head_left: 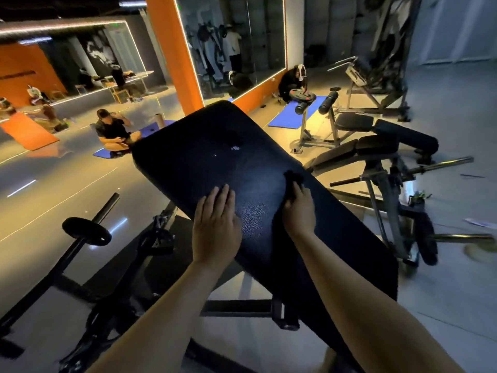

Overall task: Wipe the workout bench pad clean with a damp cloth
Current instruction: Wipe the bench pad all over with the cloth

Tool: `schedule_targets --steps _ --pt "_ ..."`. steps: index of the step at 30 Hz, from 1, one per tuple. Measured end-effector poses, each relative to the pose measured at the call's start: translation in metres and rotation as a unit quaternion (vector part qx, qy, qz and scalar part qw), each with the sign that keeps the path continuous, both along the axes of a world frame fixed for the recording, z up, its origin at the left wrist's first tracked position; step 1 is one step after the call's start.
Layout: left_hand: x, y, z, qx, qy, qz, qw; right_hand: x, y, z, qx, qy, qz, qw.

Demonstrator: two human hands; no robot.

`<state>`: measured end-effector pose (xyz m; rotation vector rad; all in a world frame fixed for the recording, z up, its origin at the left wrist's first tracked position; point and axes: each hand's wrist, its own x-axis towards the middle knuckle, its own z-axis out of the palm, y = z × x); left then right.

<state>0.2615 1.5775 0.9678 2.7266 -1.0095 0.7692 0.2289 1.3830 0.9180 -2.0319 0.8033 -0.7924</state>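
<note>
A long black bench pad [209, 146] runs from the lower right up to the middle of the view. It has a few pale specks near its far half. My left hand [215, 227] lies flat on the pad's left edge with straight fingers. My right hand [300, 211] presses a dark cloth [294, 177] onto the right side of the pad, its fingers curled over the cloth. Only the cloth's far end shows beyond my fingers.
A barbell with a black plate [86, 231] lies on the floor to the left. Other benches and a machine frame [376, 157] stand to the right. A person sits on a blue mat [113, 130] at the left, another crouches by the mirror [293, 82].
</note>
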Motion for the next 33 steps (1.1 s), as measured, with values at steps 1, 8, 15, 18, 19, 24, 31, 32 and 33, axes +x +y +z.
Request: schedule_targets --steps 1,8,15,18,19,24,31,32,33 --pt "0.0 0.001 0.0 0.002 0.001 -0.001 1.0 -0.003 -0.008 -0.003 0.052 0.018 -0.037 0.998" --pt "0.016 -0.034 0.034 0.049 0.026 -0.002 0.998 0.026 0.056 0.044 -0.058 -0.09 0.174 0.979" --pt "0.035 -0.052 0.028 0.117 0.006 0.041 0.992 0.054 -0.07 0.014 0.046 0.01 -0.029 0.998" --pt "0.034 -0.057 0.031 0.121 0.003 0.06 0.991 0.063 -0.068 0.022 0.086 0.038 -0.07 0.993" --pt "0.034 -0.059 0.031 0.118 0.006 0.065 0.991 0.071 -0.056 0.035 0.065 0.02 -0.056 0.996" --pt "0.032 -0.061 0.034 0.097 0.006 0.079 0.992 0.1 0.004 0.081 -0.075 -0.048 0.199 0.976" --pt "0.027 -0.063 0.027 0.113 -0.003 0.076 0.991 0.048 -0.083 0.0 0.052 0.006 -0.041 0.998" --pt "0.026 -0.065 0.026 0.115 -0.003 0.077 0.99 0.042 -0.09 -0.007 0.081 0.03 -0.066 0.994" --pt "0.024 -0.068 0.025 0.115 0.002 0.078 0.99 0.042 -0.091 -0.008 0.092 0.045 -0.08 0.992"
